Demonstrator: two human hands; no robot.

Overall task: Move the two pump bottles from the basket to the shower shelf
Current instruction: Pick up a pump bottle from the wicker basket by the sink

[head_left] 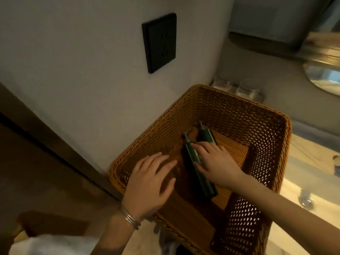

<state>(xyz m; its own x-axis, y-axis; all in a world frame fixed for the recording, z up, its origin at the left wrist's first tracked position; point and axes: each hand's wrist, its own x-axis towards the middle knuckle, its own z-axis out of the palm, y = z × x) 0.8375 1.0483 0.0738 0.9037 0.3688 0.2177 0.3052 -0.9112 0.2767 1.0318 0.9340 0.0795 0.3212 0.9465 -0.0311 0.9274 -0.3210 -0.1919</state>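
Two dark green pump bottles lie side by side on the bottom of a woven amber basket (217, 96). The nearer bottle (202, 179) has pale lettering; the farther bottle (205, 135) lies just behind it, pump heads pointing away from me. My right hand (215, 161) rests flat on top of both bottles, fingers spread, not wrapped around either. My left hand (150, 183) hovers open over the basket's left inner wall, holding nothing, with metal bangles on the wrist. No shower shelf is in view.
The basket stands on a pale counter (309, 155) against a grey wall with a black socket plate (159, 43). Two clear glasses (247, 88) stand behind the basket. A sink drain (306, 201) and round mirror (325, 76) are at right.
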